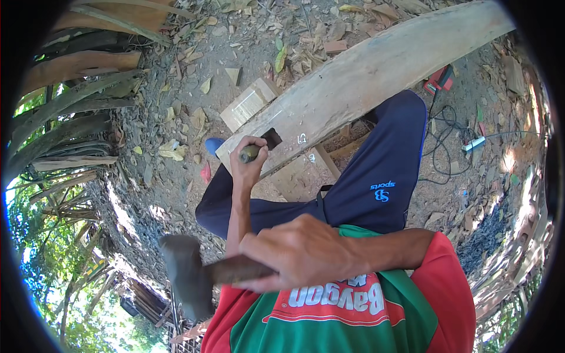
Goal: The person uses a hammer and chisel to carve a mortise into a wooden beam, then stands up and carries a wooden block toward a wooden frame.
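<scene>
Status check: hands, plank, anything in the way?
Left hand grips tool handle beside hole. Right hand holds mallet, apart from handle. Plank: hole near one end. Wood block beside plank, not over hole.

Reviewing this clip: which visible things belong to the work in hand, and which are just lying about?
In use:
- round-handled tool in the left hand, lower end hidden
- hammer in the right hand
- plank with a hole beside the left hand

Apparently just lying about:
- triangular offcut
- yellow-green leaf
- red-and-black object
</scene>
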Tool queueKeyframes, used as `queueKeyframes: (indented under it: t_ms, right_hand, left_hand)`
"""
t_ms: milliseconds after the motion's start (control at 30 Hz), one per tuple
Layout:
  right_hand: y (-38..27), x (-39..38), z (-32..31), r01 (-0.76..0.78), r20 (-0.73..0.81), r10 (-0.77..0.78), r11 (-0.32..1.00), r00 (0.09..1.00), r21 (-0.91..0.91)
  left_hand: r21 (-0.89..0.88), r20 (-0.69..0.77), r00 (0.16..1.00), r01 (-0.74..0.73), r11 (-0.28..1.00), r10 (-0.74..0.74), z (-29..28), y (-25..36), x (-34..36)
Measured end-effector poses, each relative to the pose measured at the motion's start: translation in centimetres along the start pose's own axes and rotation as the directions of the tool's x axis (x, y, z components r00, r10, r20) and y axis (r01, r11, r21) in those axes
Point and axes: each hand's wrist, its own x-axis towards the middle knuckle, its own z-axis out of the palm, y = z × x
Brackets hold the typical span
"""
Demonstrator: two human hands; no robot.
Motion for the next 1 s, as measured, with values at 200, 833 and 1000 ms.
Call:
queueKeyframes:
  t_ms: [200, 833, 1000]
  right_hand:
    - [6.3, 0.5, -0.2, 0.005, 0.007, -0.003, 0.960, 1.000, -0.280]
    - [6.1, -11.5, -3.3, -0.765, 0.009, 0.836, 0.506, 0.548, -0.399]
    - [6.5, -8.5, -4.7, -0.775, -0.076, 0.853, 0.427, 0.516, -0.466]
  left_hand:
    - [-0.062, -0.012, 0.999, -0.032, 0.998, 0.031, 0.6, -0.5, -0.4]
    - [-0.587, -0.597, 0.802, -0.422, 0.691, -0.018, -6.2, 6.8, 0.5]
    - [-0.411, -0.538, 0.809, -0.498, 0.764, 0.238, -5.7, 6.4, 0.3]
